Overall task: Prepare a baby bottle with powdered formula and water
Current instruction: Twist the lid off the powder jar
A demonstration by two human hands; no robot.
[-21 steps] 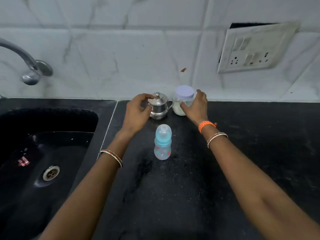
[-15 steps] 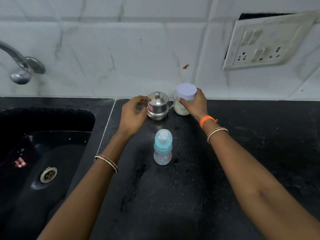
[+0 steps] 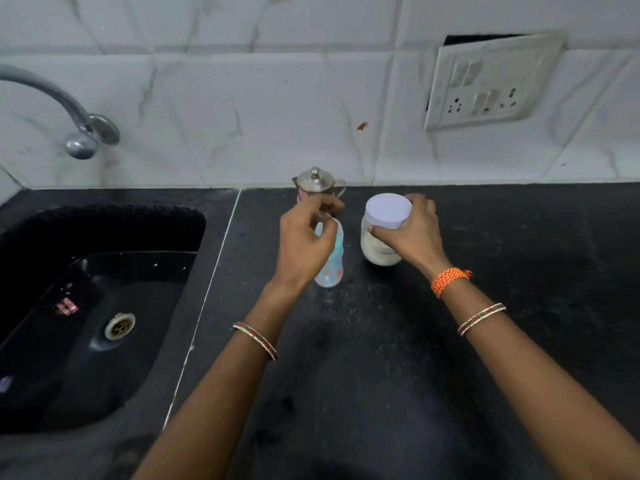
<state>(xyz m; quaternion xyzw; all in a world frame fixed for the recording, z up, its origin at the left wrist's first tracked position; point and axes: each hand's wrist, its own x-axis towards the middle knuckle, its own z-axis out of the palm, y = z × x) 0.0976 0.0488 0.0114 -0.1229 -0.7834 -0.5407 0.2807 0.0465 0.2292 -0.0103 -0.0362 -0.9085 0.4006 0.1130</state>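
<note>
White-lidded jar [image 3: 382,237] gripped by right hand [image 3: 414,233]; left hand [image 3: 304,244] perhaps touching bottle [image 3: 330,268].

Black counter [image 3: 381,358], lilac-lidded jar [image 3: 384,230], blue bottle [image 3: 330,268]

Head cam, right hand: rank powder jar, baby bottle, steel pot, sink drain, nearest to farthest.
From the right hand:
1. Powder jar: in its grip, fingers around the lid.
2. Baby bottle: just left of the jar, under the left hand.
3. Steel pot: behind, by the wall.
4. Sink drain: far left, in the basin.
</note>
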